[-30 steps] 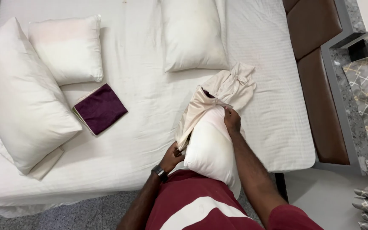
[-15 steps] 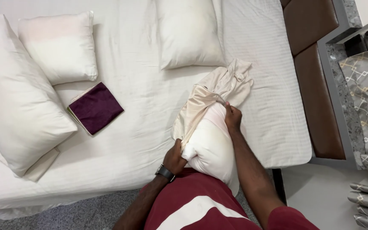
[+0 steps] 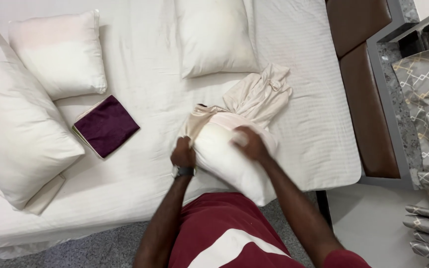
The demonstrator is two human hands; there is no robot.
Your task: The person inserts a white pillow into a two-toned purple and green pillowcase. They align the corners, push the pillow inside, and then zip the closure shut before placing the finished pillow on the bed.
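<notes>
Both bare arms reached forward from the body, elbows bent and forearms angled inward toward each other. The left hand (image 3: 182, 153) was curled into a tight grip, a dark watch just behind it on the wrist. The right hand (image 3: 250, 144) lay knuckles-up, blurred, its fingers seemingly pressed down and partly curled

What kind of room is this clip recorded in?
Most likely a bedroom, perhaps a hotel room: a bed with a white sheet, several white pillows on it, and a brown padded headboard alongside.
</notes>
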